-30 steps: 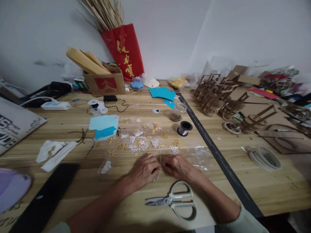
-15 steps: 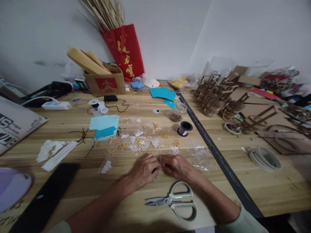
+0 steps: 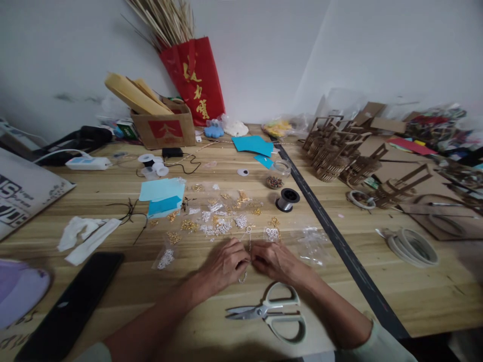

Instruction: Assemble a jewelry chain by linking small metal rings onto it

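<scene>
My left hand and my right hand meet fingertip to fingertip over the table, both closed in a pinch. Between them runs a thin silver chain; a ring lies at its far end and a loop of it hangs out below my left fingers. The exact spot where the fingertips grip is hidden. Just in front of my wrists lie scissors with pale handles, blades pointing left. Beyond my hands are small bags of silver findings and gold findings. Clear bags lie right of my right hand.
A spool of wire and a dish of beads stand beyond my right hand. Small woven baskets crowd the right side. A black phone-like slab lies at left. Blue paper and a red bag are farther back.
My right fingers have drawn very slightly closer to my left ones. Otherwise the hands, chain and scissors stay in place; the view shifts a little.
</scene>
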Available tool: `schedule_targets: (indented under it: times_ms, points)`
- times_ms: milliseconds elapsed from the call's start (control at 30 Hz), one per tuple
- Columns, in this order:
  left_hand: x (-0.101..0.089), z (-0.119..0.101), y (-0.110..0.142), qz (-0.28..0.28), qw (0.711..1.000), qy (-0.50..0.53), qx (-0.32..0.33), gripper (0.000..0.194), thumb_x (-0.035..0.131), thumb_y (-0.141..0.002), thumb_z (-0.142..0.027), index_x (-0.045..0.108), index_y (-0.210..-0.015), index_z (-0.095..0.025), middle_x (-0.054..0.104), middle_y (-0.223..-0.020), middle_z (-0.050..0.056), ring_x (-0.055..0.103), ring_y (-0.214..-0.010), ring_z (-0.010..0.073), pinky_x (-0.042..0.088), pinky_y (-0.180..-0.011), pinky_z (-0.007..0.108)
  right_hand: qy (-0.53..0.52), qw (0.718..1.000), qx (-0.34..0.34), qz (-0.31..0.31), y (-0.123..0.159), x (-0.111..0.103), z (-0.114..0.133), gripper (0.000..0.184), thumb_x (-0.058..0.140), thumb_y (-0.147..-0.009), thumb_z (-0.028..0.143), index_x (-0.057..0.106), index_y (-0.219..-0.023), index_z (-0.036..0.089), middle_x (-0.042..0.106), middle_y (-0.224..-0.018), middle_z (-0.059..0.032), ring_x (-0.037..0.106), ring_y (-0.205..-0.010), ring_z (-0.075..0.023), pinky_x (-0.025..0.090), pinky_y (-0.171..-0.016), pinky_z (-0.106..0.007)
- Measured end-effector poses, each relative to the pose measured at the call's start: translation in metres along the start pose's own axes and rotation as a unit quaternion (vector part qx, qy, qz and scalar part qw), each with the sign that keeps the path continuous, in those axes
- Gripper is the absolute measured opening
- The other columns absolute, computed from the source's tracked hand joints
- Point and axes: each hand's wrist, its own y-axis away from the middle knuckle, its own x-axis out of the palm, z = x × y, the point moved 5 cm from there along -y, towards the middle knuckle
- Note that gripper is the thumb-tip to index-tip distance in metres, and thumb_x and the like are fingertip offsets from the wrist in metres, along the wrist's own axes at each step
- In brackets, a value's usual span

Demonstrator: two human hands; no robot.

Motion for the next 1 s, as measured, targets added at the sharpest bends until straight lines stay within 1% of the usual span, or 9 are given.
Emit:
schedule_targets:
  times_ms: [233, 333, 467, 600, 767, 1000]
  points:
    - [-0.0017, -0.0007, 0.0004, -0.014, 1.0, 0.008, 0.008, 0.015, 0.054, -0.088, -0.012, 0.066, -0.079, -0.017, 0.063, -0.074, 0.003, 0.055, -0.078, 0.0176, 0.046, -0.075, 0.031, -0.016, 1.0, -0.013, -0.02, 0.0007, 0.004, -0.0027, 0.012, 0.053, -0.087, 0.012, 0.062, -0.083, 0.018, 0.066, -0.082, -0.0029, 0.058, -0.069, -0.0137, 0.036, -0.061, -0.022]
    - [-0.0028, 0.0007, 0.0007, -0.019, 1.0, 0.014, -0.004, 0.014, 0.056, -0.087, -0.011, 0.066, -0.079, -0.017, 0.063, -0.074, 0.003, 0.055, -0.081, 0.018, 0.046, -0.075, 0.031, -0.041, 0.999, -0.012, -0.019, 0.0015, 0.0058, -0.0045, 0.012, 0.054, -0.086, 0.01, 0.063, -0.083, 0.018, 0.067, -0.083, -0.0027, 0.059, -0.07, -0.0139, 0.037, -0.063, -0.022]
    - [-0.0023, 0.0022, 0.0021, -0.016, 1.0, 0.02, -0.011, 0.012, 0.057, -0.086, -0.011, 0.066, -0.08, -0.017, 0.064, -0.076, 0.002, 0.055, -0.082, 0.0181, 0.046, -0.076, 0.031, -0.078, 0.997, 0.002, -0.013, 0.0015, 0.0065, -0.0061, 0.013, 0.056, -0.083, 0.007, 0.063, -0.084, 0.019, 0.066, -0.08, -0.0012, 0.059, -0.069, -0.0138, 0.038, -0.064, -0.022]
    - [-0.0015, 0.0033, 0.0028, -0.008, 1.0, 0.024, -0.014, 0.009, 0.06, -0.085, -0.012, 0.066, -0.083, -0.017, 0.065, -0.08, 0.002, 0.055, -0.084, 0.0185, 0.046, -0.078, 0.031, -0.104, 0.994, 0.017, -0.009, 0.0005, 0.0056, -0.0069, 0.013, 0.056, -0.081, 0.008, 0.061, -0.088, 0.018, 0.065, -0.08, -0.0009, 0.058, -0.069, -0.0139, 0.038, -0.064, -0.022]
    - [-0.0024, 0.0038, 0.0019, 0.001, 1.0, 0.017, -0.019, 0.011, 0.059, -0.085, -0.012, 0.068, -0.082, -0.018, 0.065, -0.08, 0.003, 0.055, -0.084, 0.019, 0.046, -0.077, 0.031, -0.104, 0.994, 0.033, -0.003, 0.0, 0.0058, -0.0071, 0.015, 0.055, -0.081, 0.008, 0.06, -0.089, 0.019, 0.063, -0.079, -0.0002, 0.056, -0.067, -0.0135, 0.036, -0.063, -0.022]
    - [-0.0042, 0.0021, 0.0015, 0.003, 1.0, 0.017, -0.019, 0.009, 0.062, -0.085, -0.013, 0.068, -0.079, -0.017, 0.065, -0.077, 0.003, 0.056, -0.083, 0.019, 0.047, -0.078, 0.032, -0.1, 0.995, 0.03, -0.007, -0.0006, 0.0064, -0.0055, 0.013, 0.055, -0.081, 0.008, 0.061, -0.086, 0.019, 0.065, -0.078, -0.0003, 0.056, -0.067, -0.0133, 0.036, -0.063, -0.022]
